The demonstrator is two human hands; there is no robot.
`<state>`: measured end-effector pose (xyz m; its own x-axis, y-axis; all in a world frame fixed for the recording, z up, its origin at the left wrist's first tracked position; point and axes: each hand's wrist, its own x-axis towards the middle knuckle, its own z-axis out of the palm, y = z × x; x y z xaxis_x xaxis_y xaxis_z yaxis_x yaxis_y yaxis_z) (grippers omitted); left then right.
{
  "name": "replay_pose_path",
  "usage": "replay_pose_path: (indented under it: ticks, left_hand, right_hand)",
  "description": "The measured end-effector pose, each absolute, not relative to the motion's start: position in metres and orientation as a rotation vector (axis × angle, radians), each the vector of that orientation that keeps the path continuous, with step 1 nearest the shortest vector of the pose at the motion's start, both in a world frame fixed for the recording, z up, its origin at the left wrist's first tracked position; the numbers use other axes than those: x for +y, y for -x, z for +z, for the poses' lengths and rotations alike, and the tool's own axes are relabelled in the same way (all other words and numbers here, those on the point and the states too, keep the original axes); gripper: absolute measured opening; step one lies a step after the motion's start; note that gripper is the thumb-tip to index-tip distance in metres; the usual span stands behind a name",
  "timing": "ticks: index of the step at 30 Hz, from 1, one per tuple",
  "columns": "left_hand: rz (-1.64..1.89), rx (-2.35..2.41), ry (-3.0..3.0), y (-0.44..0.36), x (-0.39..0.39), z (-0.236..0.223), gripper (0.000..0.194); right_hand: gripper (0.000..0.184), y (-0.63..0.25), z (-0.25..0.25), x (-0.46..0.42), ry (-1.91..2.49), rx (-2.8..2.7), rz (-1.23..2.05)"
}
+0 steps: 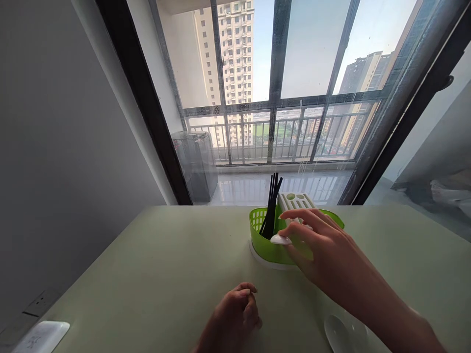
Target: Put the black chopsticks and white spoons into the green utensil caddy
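A green cutlery holder (pixel 265 245) stands on the pale green table (pixel 147 274), with black chopsticks (pixel 271 206) upright in its left part and a white slotted insert (pixel 294 201) behind. My right hand (pixel 324 255) reaches over the holder's front rim, its fingers closed on a white spoon (pixel 280 239). My left hand (pixel 233 318) rests on the table in front, fingers curled in, nothing visible in them.
White spoons (pixel 338 333) lie on the table near the bottom right, partly hidden by my right forearm. A white flat object (pixel 42 336) sits at the bottom left corner. A big window with a balcony railing (pixel 279 132) lies behind the table.
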<state>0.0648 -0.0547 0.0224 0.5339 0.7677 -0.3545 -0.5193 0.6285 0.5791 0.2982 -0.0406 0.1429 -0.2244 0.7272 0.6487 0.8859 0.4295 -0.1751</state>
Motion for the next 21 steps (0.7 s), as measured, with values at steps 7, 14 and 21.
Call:
replay_pose_path:
  ticks: [7, 14, 21]
  left_hand:
    - [0.786, 0.633, -0.434, -0.065, -0.052, 0.025, 0.029]
    - [0.795, 0.643, -0.448, -0.064, -0.056, 0.026, 0.029]
    - [0.811, 0.74, -0.611, -0.069, -0.054, 0.018, 0.023]
  right_hand:
    - [0.011, -0.298, 0.139, -0.04, 1.372, -2.038, -0.312]
    - [0.012, -0.296, 0.143, -0.041, 1.347, -2.053, -0.271]
    - [0.008, -0.294, 0.151, -0.049, 1.244, -2.107, -0.169]
